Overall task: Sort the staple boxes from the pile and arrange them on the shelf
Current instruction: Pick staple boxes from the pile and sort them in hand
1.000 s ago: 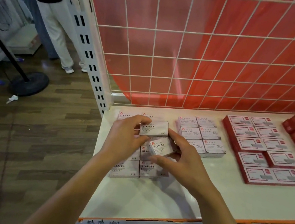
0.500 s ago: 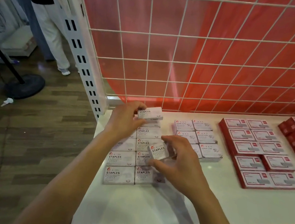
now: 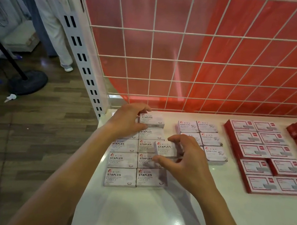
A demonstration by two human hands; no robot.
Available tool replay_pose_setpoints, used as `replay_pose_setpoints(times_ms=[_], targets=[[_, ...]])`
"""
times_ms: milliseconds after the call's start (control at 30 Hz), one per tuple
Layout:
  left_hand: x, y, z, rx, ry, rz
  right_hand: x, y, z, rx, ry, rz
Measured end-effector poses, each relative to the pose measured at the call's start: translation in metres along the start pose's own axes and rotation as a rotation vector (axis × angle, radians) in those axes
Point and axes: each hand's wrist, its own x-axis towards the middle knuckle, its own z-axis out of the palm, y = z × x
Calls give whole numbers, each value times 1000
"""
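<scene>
— White staple boxes (image 3: 121, 176) are seen laid in two columns at the left end of the shelf (image 3: 166, 209). What is gripped?

— The rearmost box (image 3: 152, 120) is gripped by the curled fingers of the left hand (image 3: 126, 122). A tilted box (image 3: 166, 148) is pinched between thumb and fingers of the right hand (image 3: 186, 164), just above the right column. Paper clip boxes (image 3: 202, 139) are stacked beside.

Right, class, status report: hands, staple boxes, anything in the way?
Left grip holds rear staples box. Right grip pinches second staples box. Paper clip boxes close alongside.
</scene>
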Motion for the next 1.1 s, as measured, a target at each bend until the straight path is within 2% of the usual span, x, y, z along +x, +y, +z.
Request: replay_pose_setpoints(times_ms=[400,533,633,767,900,967,1100], targets=[[8,-6,-6,52,-122,24,5,4,1,63,17,67],[-4,5,-8,115,-53,72,8,4,-1,115,47,82],[-25,15,-6,-13,8,125,8,3,-1,291,26,108],[-50,28,-3,-307,-121,50,9,2,-1,490,-4,140],[-63,32,-6,-527,-148,-51,9,-2,0,626,-42,107],[-66,32,-5,-534,-99,-109,10,-1,3,599,-56,80],[-65,29,1,-484,25,-176,19,2,15,336,32,65]])
